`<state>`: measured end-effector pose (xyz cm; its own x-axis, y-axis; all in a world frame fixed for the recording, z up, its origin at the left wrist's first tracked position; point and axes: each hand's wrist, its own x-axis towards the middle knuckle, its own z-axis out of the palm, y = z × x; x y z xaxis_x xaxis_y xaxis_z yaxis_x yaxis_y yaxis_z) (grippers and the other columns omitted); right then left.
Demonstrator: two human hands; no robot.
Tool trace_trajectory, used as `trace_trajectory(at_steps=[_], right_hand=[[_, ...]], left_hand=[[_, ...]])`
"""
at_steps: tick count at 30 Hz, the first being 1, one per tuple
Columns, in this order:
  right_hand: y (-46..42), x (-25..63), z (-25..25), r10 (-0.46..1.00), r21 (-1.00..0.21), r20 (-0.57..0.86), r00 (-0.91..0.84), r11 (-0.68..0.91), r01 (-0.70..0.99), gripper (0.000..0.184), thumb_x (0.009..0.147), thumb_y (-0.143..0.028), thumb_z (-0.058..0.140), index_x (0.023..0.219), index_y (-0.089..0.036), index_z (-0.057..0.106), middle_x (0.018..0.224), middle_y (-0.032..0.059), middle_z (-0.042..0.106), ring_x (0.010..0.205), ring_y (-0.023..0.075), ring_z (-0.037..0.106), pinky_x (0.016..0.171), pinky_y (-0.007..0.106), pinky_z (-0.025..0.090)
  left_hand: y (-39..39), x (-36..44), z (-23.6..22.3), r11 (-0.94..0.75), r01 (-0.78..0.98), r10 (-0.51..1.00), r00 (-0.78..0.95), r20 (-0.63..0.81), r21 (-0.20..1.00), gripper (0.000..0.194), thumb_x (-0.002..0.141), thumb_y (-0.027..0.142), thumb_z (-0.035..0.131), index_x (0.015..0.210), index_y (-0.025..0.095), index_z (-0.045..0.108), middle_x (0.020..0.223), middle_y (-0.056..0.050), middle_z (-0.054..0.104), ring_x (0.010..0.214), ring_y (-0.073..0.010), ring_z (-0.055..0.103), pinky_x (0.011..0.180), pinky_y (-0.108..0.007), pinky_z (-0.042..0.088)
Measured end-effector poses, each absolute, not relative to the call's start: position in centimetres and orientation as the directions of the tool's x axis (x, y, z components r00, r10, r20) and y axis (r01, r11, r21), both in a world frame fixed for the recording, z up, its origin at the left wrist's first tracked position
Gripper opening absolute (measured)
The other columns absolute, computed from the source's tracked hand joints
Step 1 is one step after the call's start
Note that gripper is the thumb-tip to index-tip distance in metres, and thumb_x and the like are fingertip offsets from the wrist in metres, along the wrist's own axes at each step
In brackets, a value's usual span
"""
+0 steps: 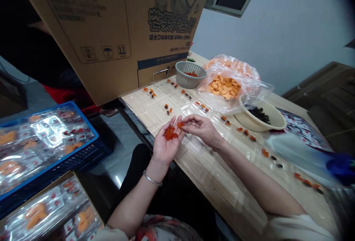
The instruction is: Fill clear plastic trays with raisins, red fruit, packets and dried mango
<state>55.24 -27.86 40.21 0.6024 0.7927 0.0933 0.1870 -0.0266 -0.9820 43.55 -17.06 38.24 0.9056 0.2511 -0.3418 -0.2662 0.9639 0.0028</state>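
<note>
My left hand (164, 145) is cupped palm up over the table's front edge, cradling a small heap of red candy pieces (170, 133). My right hand (202, 128) reaches across to it and pinches one red piece (180, 124) between thumb and fingertips, right above the left palm. Under both hands lie clear plastic trays (155, 109) with small pockets; several pockets hold a red, an orange and a dark piece each.
A grey basket (190, 74) with red pieces, a plastic bag of orange pieces (226, 85) and a cream bowl of dark pieces (259, 116) stand behind the trays. A big cardboard box (111, 26) looms at back left. A blue crate (47, 141) of packed bags sits left.
</note>
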Motion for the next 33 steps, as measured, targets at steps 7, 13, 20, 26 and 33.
trace_trajectory(at_steps=[7,13,20,26,33], right_hand=[[-27.2,60.8,38.9,0.711,-0.924,0.119,0.693,-0.176,0.339,0.025,0.064,-0.032,0.076,0.081,-0.018,0.064,0.069,-0.0017,0.063,0.057,0.0107,0.053,0.059,0.025,0.045],[-24.4,62.5,34.9,0.736,-0.749,0.234,0.635,-0.281,0.601,0.006,0.067,-0.022,0.062,0.071,-0.018,0.061,0.059,-0.0051,0.051,0.056,0.01,0.045,0.054,0.022,0.036],[-25.6,62.5,34.7,0.749,-0.753,0.185,0.636,-0.307,0.582,0.007,0.07,-0.021,0.061,0.076,-0.017,0.063,0.062,-0.0039,0.054,0.055,0.0102,0.046,0.054,0.022,0.037],[-25.1,62.8,34.6,0.805,-0.581,0.267,0.53,-0.304,0.755,0.006,0.075,-0.016,0.063,0.079,-0.017,0.068,0.079,0.0033,0.064,0.067,0.014,0.055,0.066,0.026,0.043],[-23.3,62.8,34.3,0.832,-0.502,0.274,0.482,-0.303,0.81,0.015,0.075,-0.01,0.059,0.086,-0.015,0.068,0.073,0.0011,0.063,0.064,0.0137,0.053,0.063,0.024,0.041]], left_hand=[[-16.1,40.8,37.6,0.952,-0.307,0.285,0.888,-0.361,-0.002,0.035,0.095,0.013,0.039,0.12,0.009,0.062,0.127,-0.018,0.065,0.129,-0.0302,0.053,0.102,-0.045,0.05],[-15.0,39.5,37.2,0.942,-0.335,0.315,0.871,-0.378,0.014,0.042,0.095,0.012,0.036,0.132,0.011,0.057,0.129,-0.018,0.064,0.129,-0.0299,0.052,0.103,-0.045,0.05],[-14.2,39.1,36.5,0.944,-0.33,0.307,0.874,-0.378,0.003,0.041,0.096,0.013,0.036,0.131,0.011,0.057,0.127,-0.017,0.065,0.129,-0.03,0.053,0.102,-0.045,0.051],[-14.5,39.5,36.5,0.946,-0.323,0.296,0.869,-0.396,-0.002,0.04,0.096,0.012,0.036,0.128,0.009,0.058,0.124,-0.018,0.067,0.128,-0.0304,0.053,0.1,-0.044,0.053],[-14.6,39.4,36.8,0.946,-0.325,0.298,0.862,-0.41,0.005,0.043,0.096,0.012,0.035,0.135,0.008,0.053,0.125,-0.019,0.066,0.129,-0.0306,0.052,0.101,-0.044,0.052]])
